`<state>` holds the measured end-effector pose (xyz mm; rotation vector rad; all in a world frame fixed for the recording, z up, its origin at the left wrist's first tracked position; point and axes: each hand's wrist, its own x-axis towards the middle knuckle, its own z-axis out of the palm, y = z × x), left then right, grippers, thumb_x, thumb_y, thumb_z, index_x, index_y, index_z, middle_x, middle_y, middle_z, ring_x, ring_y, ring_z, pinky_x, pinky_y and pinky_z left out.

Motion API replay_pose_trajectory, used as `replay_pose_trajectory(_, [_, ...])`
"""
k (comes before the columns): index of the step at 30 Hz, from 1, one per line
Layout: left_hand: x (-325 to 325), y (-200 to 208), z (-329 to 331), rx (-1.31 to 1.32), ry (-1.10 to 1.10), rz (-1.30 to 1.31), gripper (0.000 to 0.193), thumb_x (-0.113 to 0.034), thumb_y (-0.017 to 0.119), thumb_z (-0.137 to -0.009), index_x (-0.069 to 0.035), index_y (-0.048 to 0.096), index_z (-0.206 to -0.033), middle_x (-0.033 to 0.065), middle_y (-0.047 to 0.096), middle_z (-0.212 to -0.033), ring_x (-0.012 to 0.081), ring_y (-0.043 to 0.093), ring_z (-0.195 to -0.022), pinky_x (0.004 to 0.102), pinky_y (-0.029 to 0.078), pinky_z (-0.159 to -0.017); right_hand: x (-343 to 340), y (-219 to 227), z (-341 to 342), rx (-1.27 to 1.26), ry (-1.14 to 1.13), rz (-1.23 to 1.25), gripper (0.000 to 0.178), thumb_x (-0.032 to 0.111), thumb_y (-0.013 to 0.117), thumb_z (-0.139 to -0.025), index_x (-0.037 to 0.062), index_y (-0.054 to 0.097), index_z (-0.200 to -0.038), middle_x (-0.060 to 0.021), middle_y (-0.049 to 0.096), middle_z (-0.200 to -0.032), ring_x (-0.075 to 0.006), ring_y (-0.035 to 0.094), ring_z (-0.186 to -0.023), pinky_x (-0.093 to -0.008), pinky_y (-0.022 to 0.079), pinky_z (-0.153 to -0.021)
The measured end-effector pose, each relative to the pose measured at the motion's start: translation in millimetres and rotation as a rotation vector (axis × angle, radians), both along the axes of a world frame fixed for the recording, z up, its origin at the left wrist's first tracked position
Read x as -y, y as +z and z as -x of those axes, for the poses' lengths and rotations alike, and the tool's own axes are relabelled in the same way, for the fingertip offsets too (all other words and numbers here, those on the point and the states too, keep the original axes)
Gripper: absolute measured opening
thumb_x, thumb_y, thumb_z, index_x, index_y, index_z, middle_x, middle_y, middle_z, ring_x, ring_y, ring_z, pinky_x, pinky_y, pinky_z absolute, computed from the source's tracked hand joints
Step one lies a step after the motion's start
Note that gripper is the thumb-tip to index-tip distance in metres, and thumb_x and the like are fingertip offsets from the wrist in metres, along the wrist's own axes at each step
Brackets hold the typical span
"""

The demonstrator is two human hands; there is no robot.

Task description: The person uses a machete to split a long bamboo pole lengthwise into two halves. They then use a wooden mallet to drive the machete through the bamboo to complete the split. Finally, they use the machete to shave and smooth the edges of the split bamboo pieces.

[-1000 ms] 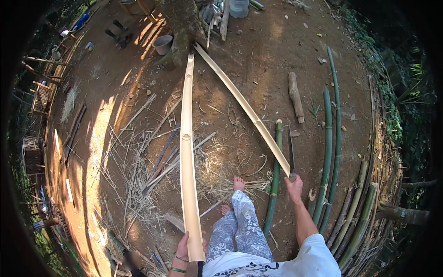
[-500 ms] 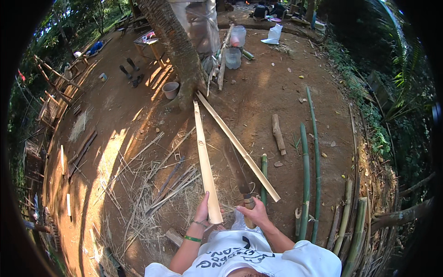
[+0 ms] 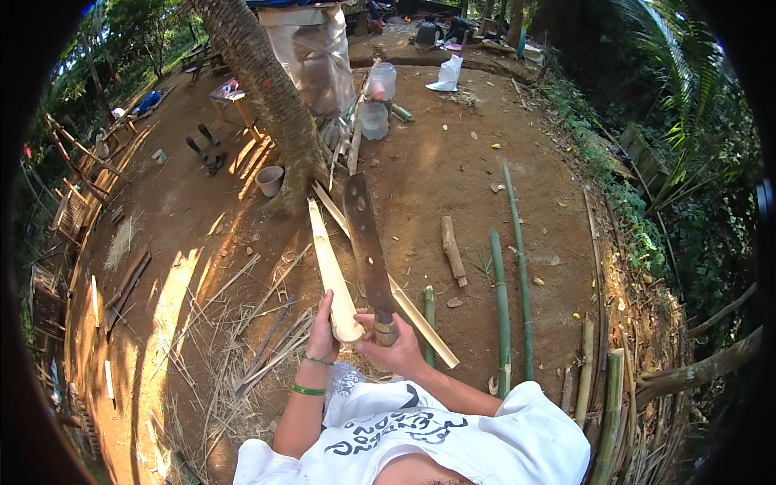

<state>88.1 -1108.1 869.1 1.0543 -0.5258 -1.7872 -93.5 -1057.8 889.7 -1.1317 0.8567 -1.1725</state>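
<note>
A pale split bamboo strip (image 3: 326, 263) points away from me, its near end raised off the ground. My left hand (image 3: 321, 333) is closed on its left edge close to that end. My right hand (image 3: 402, 349) is wrapped round the wooden handle of a machete (image 3: 368, 242), whose wide dark blade stands up and points away, just right of the strip. Fingers of the right hand reach close to the strip's near end; whether they touch it I cannot tell. A second split bamboo strip (image 3: 424, 325) slants behind the blade, partly hidden by it.
A leaning tree trunk (image 3: 275, 105) rises beyond the strips, a bucket (image 3: 269, 181) beside it. Green bamboo poles (image 3: 501, 307) and a short log (image 3: 453, 250) lie on the right. Bamboo shavings (image 3: 218, 356) litter the ground left. People (image 3: 428, 32) crouch far back.
The machete has swung up from hanging low on the right to beside the strip. Both hands have risen and come closer together, lifting the strip's near end. The view has shifted.
</note>
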Motion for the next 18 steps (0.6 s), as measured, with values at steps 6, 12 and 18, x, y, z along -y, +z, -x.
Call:
replay_pose_trajectory(6, [30,16,17,0.057,0.014,0.136,0.073,-0.063,0.034,-0.107,0.000,0.053,-0.139,0.0192,0.070,-0.121,0.0238,0.070,-0.107,0.0380,0.057,-0.093,43,-1,-8,0.142,-0.140,0.092,0.047,0.007,0.085,-0.086,-0.0004,0.062,-0.126,-0.0111,0.070,-0.124,-0.0127,0.066,-0.105,-0.0305,0.056,-0.092])
replay_pose_trajectory(12, [45,-2,-6,0.145,0.045,0.319,0.075,-0.059,0.035,-0.109,-0.002,0.036,-0.157,0.0223,0.046,-0.154,0.0294,0.052,-0.138,0.0414,0.042,-0.115,72,22,-19,0.130,-0.136,0.076,0.040,0.000,0.084,-0.084,0.0029,0.059,-0.115,-0.0132,0.071,-0.124,-0.0139,0.066,-0.109,-0.0317,0.056,-0.092])
replay_pose_trajectory(18, [47,50,-22,0.966,0.329,0.792,0.085,-0.066,0.040,-0.102,0.004,0.045,-0.148,0.0213,0.052,-0.137,0.0361,0.051,-0.130,0.0477,0.037,-0.113,87,41,-37,0.121,-0.113,0.004,0.044,0.004,0.086,-0.084,0.0056,0.056,-0.117,-0.0086,0.070,-0.122,-0.0113,0.064,-0.105,-0.0305,0.054,-0.094])
